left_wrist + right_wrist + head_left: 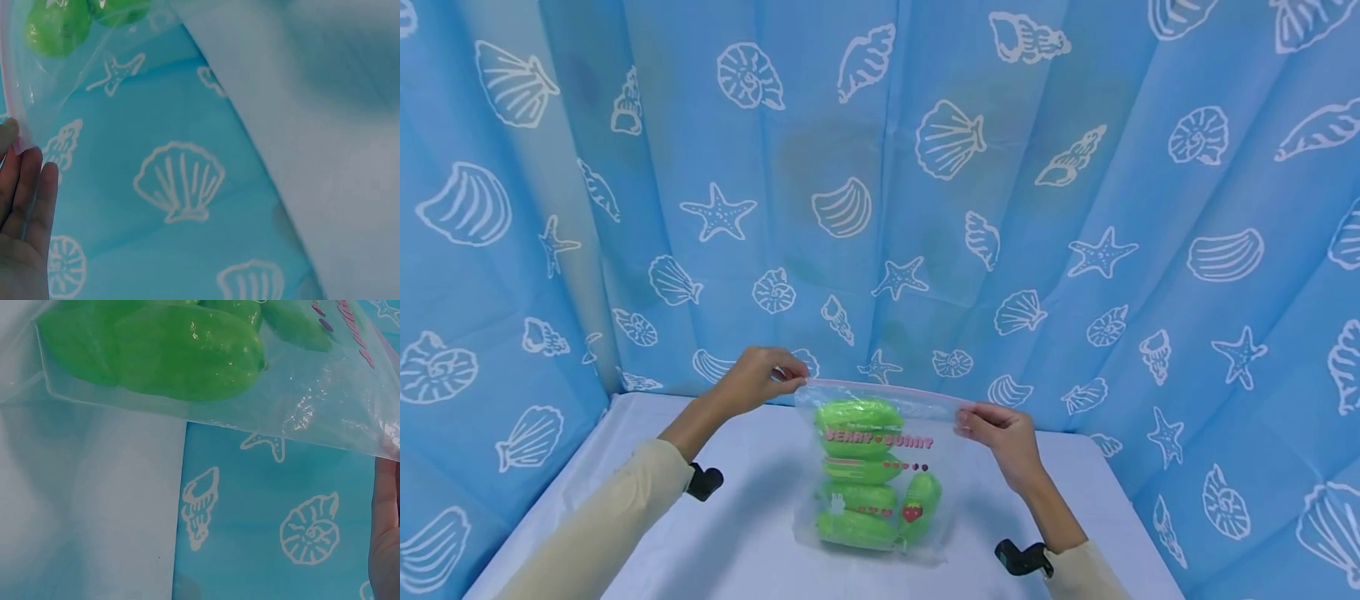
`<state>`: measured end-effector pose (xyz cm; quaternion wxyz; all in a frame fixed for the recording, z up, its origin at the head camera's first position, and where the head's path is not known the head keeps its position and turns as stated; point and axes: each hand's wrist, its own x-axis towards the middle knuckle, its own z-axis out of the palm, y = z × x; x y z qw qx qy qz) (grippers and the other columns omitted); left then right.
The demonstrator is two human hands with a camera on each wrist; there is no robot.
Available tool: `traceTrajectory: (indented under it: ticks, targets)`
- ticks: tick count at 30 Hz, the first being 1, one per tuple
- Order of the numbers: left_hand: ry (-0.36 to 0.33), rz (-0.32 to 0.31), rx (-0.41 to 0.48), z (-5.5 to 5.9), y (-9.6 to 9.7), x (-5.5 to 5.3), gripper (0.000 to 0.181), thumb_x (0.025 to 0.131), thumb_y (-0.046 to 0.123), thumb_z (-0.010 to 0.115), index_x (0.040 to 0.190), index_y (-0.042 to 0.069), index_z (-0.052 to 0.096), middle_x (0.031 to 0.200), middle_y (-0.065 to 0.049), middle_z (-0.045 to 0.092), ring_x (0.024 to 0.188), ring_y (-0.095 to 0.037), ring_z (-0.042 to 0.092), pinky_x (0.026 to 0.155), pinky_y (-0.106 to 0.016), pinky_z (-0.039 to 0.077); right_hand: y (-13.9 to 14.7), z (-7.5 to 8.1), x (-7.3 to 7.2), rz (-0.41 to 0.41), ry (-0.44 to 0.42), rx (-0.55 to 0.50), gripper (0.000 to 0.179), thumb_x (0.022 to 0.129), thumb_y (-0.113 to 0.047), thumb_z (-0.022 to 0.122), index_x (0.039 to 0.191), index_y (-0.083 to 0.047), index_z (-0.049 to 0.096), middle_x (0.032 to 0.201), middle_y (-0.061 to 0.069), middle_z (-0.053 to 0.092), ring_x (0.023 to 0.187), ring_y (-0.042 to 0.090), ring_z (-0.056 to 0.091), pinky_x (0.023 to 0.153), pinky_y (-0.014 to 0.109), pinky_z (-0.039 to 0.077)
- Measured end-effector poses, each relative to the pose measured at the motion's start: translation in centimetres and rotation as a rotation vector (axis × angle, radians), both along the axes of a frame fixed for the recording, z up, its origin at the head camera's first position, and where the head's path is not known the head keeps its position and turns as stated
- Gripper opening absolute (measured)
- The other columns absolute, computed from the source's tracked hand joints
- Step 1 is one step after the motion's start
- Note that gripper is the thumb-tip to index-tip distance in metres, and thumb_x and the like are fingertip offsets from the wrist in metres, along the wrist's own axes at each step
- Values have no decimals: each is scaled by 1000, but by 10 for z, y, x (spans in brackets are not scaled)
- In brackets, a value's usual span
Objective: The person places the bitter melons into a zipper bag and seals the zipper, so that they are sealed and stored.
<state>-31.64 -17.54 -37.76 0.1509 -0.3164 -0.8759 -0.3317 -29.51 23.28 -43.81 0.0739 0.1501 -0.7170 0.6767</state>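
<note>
A clear zip bag [925, 403] with a pink top strip and pink "BERRY BUNNY" print hangs upright between both hands, over the white table. Inside are several smooth green oblong vegetables or fruits [859, 528]; most lie stacked at the left, one stands upright at the lower right. My left hand [765, 379] pinches the bag's top left corner between thumb and fingers, as the left wrist view also shows. At the top right corner, my right hand [1009, 440] pinches the other end of the strip. Only part of the right hand [386, 531] shows at its wrist view's edge.
The white table [737, 517] spreads below the bag, with shadows of the arms on it. A blue curtain [880, 167] with white shell and starfish drawings stands behind and at both sides. Black wrist cameras [703, 482] sit on both wrists.
</note>
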Motion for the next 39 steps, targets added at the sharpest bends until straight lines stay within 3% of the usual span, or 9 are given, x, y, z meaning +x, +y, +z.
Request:
traceTrajectory:
  ticks: [5, 7, 15, 19, 28, 39]
  targets:
    - [-199, 48, 182, -14, 4, 1, 13, 91, 16, 71, 102, 10, 73, 99, 0, 69, 91, -17, 66, 80, -35, 57, 1, -2, -3, -12, -23, -7, 40, 90, -20, 71, 116, 11, 64, 107, 19, 70, 93, 27, 70, 82, 40, 55]
    - [-246, 79, 224, -20, 7, 0, 14, 91, 17, 71, 103, 10, 71, 100, -1, 68, 93, -19, 65, 80, -35, 57, 0, -1, -4, -26, -35, -4, 42, 90, -21, 72, 117, 10, 64, 108, 20, 70, 94, 28, 70, 82, 39, 55]
    - [-322, 207, 424, -43, 13, -5, 23, 88, 20, 75, 106, 7, 71, 96, -5, 68, 87, -20, 65, 74, -31, 56, -8, -9, -17, -31, -97, -115, 40, 88, -19, 74, 115, 9, 65, 105, 19, 70, 96, 32, 69, 81, 40, 55]
    - [-370, 252, 507, -54, 18, -6, 25, 87, 20, 76, 107, 6, 71, 96, -7, 69, 86, -21, 67, 79, -40, 57, -9, -21, -25, -59, -153, -138, 35, 87, -19, 75, 113, 3, 68, 104, 16, 69, 96, 26, 69, 79, 42, 56]
    - [-426, 340, 553, -82, 26, -10, 18, 89, 15, 73, 104, 5, 71, 93, -7, 70, 84, -19, 68, 82, -40, 56, -13, -48, -34, -113, -283, -129, 32, 88, -14, 74, 113, 4, 66, 107, 16, 67, 95, 26, 68, 78, 41, 57]
    - [-527, 432, 523, -137, 25, -8, 17, 87, 12, 74, 102, 3, 71, 88, -5, 69, 78, -16, 68, 74, -31, 57, -19, -92, -29, -180, -422, 61, 34, 86, -25, 77, 111, -3, 69, 106, 12, 67, 92, 21, 67, 76, 33, 58]
